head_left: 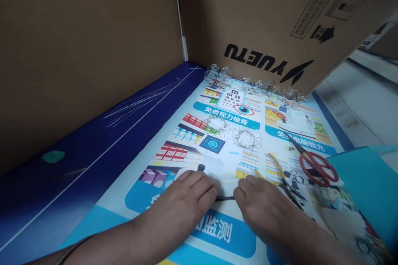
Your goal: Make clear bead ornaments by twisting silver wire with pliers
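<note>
Near the front of the printed mat (118, 203), my left hand (189, 194) is closed, knuckles up, with its fingers curled under. Across from it my right hand (261, 198) is closed too. A thin dark strand (225, 198) spans the short gap between them, and each hand grips one end. Fingertips are mostly hidden. Beyond the hands lie two rings of clear beads and wire, one (247, 138) nearer and another (217, 125) to its left. Yellow-handled pliers (281, 178) rest beside my right hand, with red-handled scissors (314, 165) just past them.
Several wire-and-bead pieces (264, 87) line the mat's far edge below a cardboard panel (248, 16). Another cardboard panel (87, 41) stands at the left. Loose clear strands (143, 101) lie on the blue surface. A turquoise sheet (367, 186) is at the right.
</note>
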A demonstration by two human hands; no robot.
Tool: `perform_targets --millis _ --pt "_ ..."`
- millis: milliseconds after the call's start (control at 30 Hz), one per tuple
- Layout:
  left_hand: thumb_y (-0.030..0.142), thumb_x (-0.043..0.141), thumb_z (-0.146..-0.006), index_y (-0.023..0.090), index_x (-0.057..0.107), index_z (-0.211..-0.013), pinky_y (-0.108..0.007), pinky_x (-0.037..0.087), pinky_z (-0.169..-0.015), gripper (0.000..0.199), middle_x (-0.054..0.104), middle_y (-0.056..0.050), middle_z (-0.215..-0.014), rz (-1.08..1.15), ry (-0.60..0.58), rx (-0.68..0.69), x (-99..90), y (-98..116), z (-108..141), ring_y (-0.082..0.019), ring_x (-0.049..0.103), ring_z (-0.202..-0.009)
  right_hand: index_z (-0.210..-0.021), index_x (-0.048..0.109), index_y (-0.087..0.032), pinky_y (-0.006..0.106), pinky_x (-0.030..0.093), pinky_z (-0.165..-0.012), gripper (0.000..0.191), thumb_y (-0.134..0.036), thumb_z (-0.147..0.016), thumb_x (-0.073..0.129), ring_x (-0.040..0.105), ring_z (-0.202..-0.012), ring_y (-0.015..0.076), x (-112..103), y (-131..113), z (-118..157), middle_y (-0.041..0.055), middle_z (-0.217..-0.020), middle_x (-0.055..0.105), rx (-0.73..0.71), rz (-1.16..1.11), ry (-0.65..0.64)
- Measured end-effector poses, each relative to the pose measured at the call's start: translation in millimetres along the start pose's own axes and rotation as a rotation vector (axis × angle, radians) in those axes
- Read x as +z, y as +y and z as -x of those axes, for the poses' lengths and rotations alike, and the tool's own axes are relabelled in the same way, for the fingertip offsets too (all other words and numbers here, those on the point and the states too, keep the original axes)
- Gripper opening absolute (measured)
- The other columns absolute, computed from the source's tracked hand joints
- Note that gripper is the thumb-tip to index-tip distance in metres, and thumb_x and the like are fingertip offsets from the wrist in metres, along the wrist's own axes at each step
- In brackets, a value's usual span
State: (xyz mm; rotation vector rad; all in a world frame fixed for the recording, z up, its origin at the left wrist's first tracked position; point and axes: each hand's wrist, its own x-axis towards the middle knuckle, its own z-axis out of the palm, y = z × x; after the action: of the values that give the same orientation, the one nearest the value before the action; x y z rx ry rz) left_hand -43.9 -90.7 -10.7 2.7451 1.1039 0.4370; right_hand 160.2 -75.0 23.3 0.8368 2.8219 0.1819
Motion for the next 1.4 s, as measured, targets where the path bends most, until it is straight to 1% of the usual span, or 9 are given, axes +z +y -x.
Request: perform_targets --millis 100,233,400,700,833,1000,1100,1233,1400 --pt "0.011 0.046 -0.087 0.016 0.059 -0.09 -0.037 0.04 -0.079 0.014 0.059 -0.003 -0.087 -0.011 -0.069 -0.045 0.1 -0.4 -2.9 -0.019 0.051 -0.083 -0.071 0.047 -0.017 0.03 0.032 -0.057 0.016 -0.003 -0.069 0.054 0.048 -0.064 0.0177 -7.6 1.5 -0.2 0.0039 -0.069 0.054 0.015 -0.018 -0.05" --pt "0.014 0.045 -0.088 0.016 0.057 -0.081 -0.035 0.038 -0.079 0.014 0.056 -0.003 -0.08 -0.003 -0.077 -0.093 0.7 1.6 -5.1 -0.018 0.049 -0.079 -0.073 0.046 -0.017 0.03 0.033 -0.057 0.017 -0.002 -0.072 0.053 0.048 -0.065 0.0175 -4.6 2.4 4.2 0.0032 -0.07 0.054 0.015 -0.026 -0.028" --pt "0.007 0.041 -0.085 0.015 0.058 -0.081 -0.035 0.037 -0.076 0.019 0.056 -0.004 -0.08 -0.048 -0.082 -0.091 3.4 3.9 -7.7 -0.019 0.049 -0.077 -0.074 0.046 -0.016 0.03 0.034 -0.057 0.015 -0.002 -0.072 0.052 0.047 -0.065 0.017 6.0 3.1 9.3 0.0039 -0.071 0.053 0.002 0.021 0.052" --pt "0.003 0.041 -0.076 0.013 0.055 -0.08 -0.035 0.038 -0.071 0.018 0.056 -0.006 -0.078 -0.177 -0.162 -0.029 6.5 11.2 -7.8 -0.021 0.05 -0.074 -0.078 0.049 -0.015 0.031 0.034 -0.059 0.012 -0.004 -0.074 0.051 0.046 -0.065 0.0177 -0.9 0.3 13.4 0.0064 -0.073 0.054 -0.017 0.058 0.059" --pt "0.002 0.037 -0.073 0.015 0.053 -0.082 -0.033 0.038 -0.065 0.022 0.056 -0.006 -0.078 -0.146 -0.12 0.006 7.6 12.2 -0.3 -0.021 0.049 -0.071 -0.079 0.049 -0.015 0.032 0.033 -0.06 0.011 -0.005 -0.077 0.047 0.046 -0.065 0.0188 0.5 -1.8 15.9 0.0062 -0.073 0.053 -0.002 0.016 0.078" --pt "0.0 0.034 -0.072 0.016 0.052 -0.088 -0.036 0.041 -0.068 0.029 0.058 -0.008 -0.088 -0.152 -0.068 0.044 8.3 12.4 7.4 -0.023 0.051 -0.077 -0.079 0.049 -0.016 0.032 0.03 -0.061 0.014 -0.003 -0.076 0.045 0.043 -0.066 0.0187 3.6 -2.5 19.2 0.0046 -0.074 0.052 0.02 -0.099 0.115" --pt "0.004 0.037 -0.074 0.018 0.052 -0.084 -0.034 0.042 -0.066 0.023 0.057 -0.005 -0.081 -0.083 -0.082 0.045 7.5 11.0 10.1 -0.021 0.051 -0.073 -0.076 0.048 -0.017 0.03 0.028 -0.06 0.013 -0.005 -0.077 0.046 0.042 -0.064 0.0159 10.9 -2.7 23.0 0.0025 -0.072 0.052 0.059 -0.254 0.153" --pt "0.008 0.041 -0.075 0.018 0.054 -0.083 -0.03 0.042 -0.062 0.018 0.057 -0.003 -0.075 -0.048 -0.008 0.08 7.1 10.4 13.3 -0.018 0.049 -0.066 -0.075 0.05 -0.017 0.029 0.029 -0.063 0.009 -0.012 -0.082 0.048 0.044 -0.066 0.0143 22.1 -3.8 29.4 0.0011 -0.071 0.053 0.106 -0.425 0.191" --pt "0.012 0.035 -0.084 0.02 0.054 -0.083 -0.03 0.042 -0.066 0.02 0.059 -0.001 -0.074 -0.003 0.049 -0.025 5.4 17.2 18.4 -0.017 0.051 -0.067 -0.08 0.054 -0.017 0.029 0.029 -0.061 0.015 -0.018 -0.088 0.041 0.043 -0.065 0.0139 26.5 -7.1 37.3 0.0014 -0.07 0.054 0.109 -0.522 0.281"
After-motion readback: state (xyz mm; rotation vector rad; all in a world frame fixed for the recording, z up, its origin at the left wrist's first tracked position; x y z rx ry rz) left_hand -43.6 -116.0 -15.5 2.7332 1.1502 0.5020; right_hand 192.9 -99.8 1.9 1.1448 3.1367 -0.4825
